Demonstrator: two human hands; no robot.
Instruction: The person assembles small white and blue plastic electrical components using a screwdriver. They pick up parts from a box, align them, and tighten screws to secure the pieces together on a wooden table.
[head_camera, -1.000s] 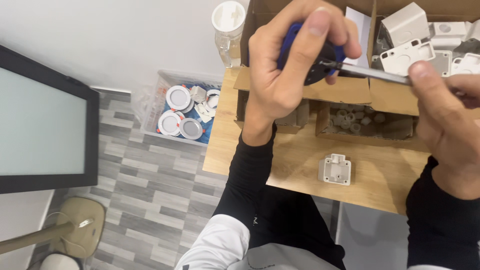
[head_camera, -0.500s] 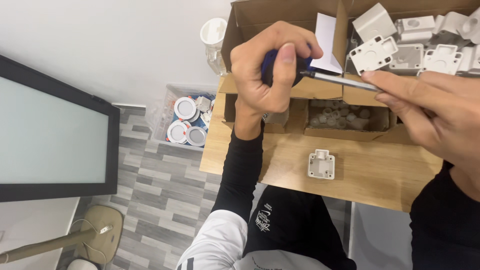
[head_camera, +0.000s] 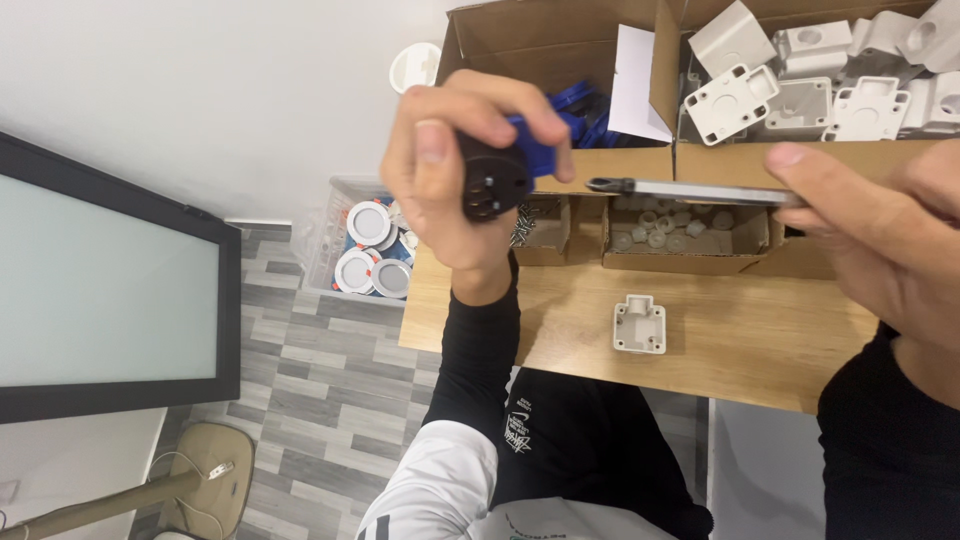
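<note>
The left hand (head_camera: 455, 190) gripped one blue-and-black plastic screwdriver handle (head_camera: 500, 170), fingers curled tight. The right hand (head_camera: 880, 240) pinched one grey metal shaft (head_camera: 690, 190). One white plastic bracket (head_camera: 639, 325) lay on the wooden table (head_camera: 740, 340).

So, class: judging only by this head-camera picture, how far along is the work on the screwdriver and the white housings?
Done: one white housing lies alone on the wooden table.

In hand: the left hand grips a blue-and-black screwdriver handle; the right hand holds a metal shaft, apart from the handle.

Left: many white housings in the cardboard box; small parts fill the trays.
</note>
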